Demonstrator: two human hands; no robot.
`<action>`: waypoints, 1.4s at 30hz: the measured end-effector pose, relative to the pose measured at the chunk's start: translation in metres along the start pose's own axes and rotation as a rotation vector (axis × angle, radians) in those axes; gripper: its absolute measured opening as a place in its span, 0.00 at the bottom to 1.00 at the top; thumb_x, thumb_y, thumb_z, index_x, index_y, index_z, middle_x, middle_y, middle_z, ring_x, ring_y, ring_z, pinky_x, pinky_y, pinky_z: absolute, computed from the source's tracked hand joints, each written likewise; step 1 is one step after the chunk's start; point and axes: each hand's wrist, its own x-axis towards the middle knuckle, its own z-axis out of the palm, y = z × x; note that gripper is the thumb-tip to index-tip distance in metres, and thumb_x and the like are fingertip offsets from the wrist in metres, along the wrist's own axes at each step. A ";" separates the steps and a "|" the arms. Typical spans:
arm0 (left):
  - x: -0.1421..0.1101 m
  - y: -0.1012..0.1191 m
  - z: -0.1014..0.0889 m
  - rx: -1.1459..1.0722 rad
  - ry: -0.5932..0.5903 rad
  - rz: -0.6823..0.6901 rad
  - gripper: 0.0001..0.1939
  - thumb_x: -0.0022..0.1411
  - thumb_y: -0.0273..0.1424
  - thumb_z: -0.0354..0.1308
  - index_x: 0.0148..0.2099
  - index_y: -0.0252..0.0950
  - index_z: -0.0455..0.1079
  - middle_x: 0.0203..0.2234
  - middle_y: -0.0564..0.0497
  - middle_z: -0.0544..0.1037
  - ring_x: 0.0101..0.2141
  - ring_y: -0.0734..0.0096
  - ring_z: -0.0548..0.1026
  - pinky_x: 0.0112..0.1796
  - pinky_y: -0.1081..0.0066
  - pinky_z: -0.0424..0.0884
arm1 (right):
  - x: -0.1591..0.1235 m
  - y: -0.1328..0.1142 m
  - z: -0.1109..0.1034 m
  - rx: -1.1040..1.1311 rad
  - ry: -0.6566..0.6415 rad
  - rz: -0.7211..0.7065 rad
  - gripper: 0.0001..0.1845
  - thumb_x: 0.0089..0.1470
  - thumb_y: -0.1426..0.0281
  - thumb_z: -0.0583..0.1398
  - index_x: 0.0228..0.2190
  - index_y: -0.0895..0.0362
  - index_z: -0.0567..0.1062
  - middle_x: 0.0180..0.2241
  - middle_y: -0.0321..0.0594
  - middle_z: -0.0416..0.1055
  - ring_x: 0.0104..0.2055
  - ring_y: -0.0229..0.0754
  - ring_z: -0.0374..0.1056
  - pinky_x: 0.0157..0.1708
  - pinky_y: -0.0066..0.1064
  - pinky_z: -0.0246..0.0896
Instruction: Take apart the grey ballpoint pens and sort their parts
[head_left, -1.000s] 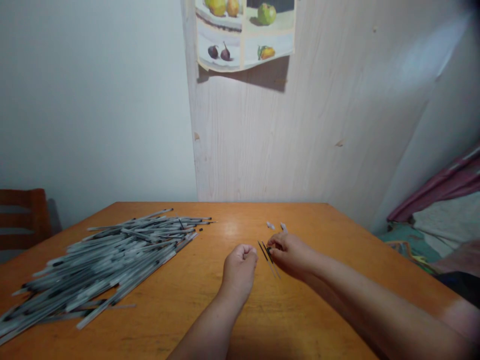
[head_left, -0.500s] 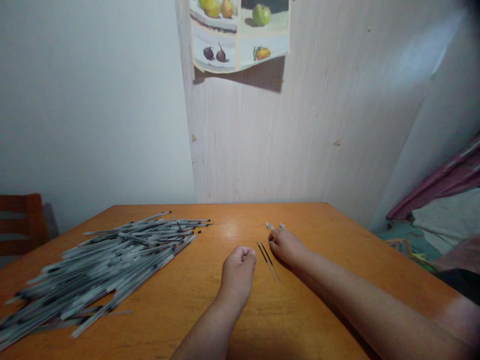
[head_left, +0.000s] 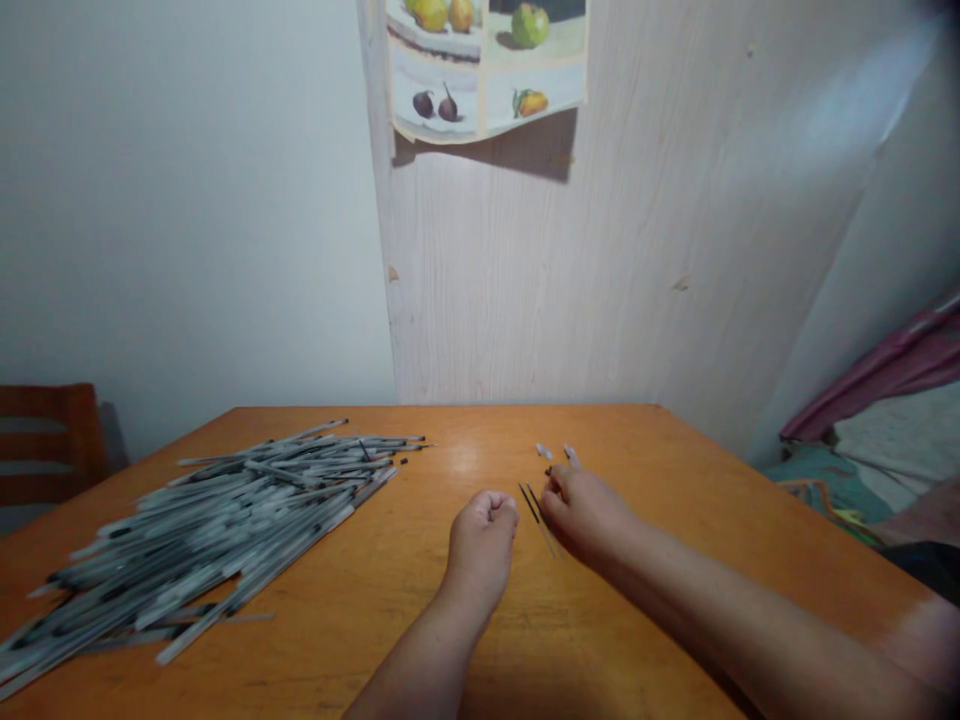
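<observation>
On the left of the desk (head_left: 360, 600) lies a heap of slender grey tubes (head_left: 247, 510). The left grip (head_left: 482, 543) is clenched; whether anything sits inside cannot be told. Two thin rods (head_left: 529, 504) lie just beside the right grip (head_left: 589, 512), which pinches a small dark piece (head_left: 548, 470).

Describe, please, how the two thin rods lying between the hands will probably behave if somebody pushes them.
The two thin rods are probably light, being so slender. They seem fairly stiff, since they look straight where visible. A sideways push might make them roll or slide, because the table looks flat and smooth there.
</observation>
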 end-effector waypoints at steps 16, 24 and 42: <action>0.002 -0.001 -0.001 -0.010 0.013 0.013 0.14 0.59 0.42 0.58 0.31 0.36 0.69 0.21 0.53 0.71 0.23 0.74 0.65 0.25 0.73 0.58 | -0.002 -0.007 0.016 0.078 -0.176 0.085 0.06 0.50 0.69 0.61 0.29 0.57 0.78 0.31 0.45 0.79 0.34 0.43 0.72 0.27 0.28 0.53; 0.002 0.002 0.000 -0.072 0.023 -0.018 0.13 0.58 0.41 0.58 0.32 0.36 0.68 0.21 0.54 0.70 0.22 0.74 0.65 0.25 0.74 0.60 | 0.020 -0.030 0.015 0.019 -0.162 0.139 0.13 0.52 0.68 0.60 0.37 0.59 0.82 0.42 0.57 0.79 0.44 0.54 0.75 0.36 0.35 0.64; 0.002 0.004 -0.001 -0.091 0.021 -0.038 0.12 0.59 0.40 0.57 0.32 0.36 0.68 0.21 0.55 0.70 0.22 0.75 0.65 0.25 0.75 0.59 | 0.078 -0.051 0.011 -0.028 -0.231 0.211 0.18 0.46 0.72 0.65 0.41 0.62 0.82 0.45 0.59 0.79 0.47 0.54 0.76 0.38 0.32 0.67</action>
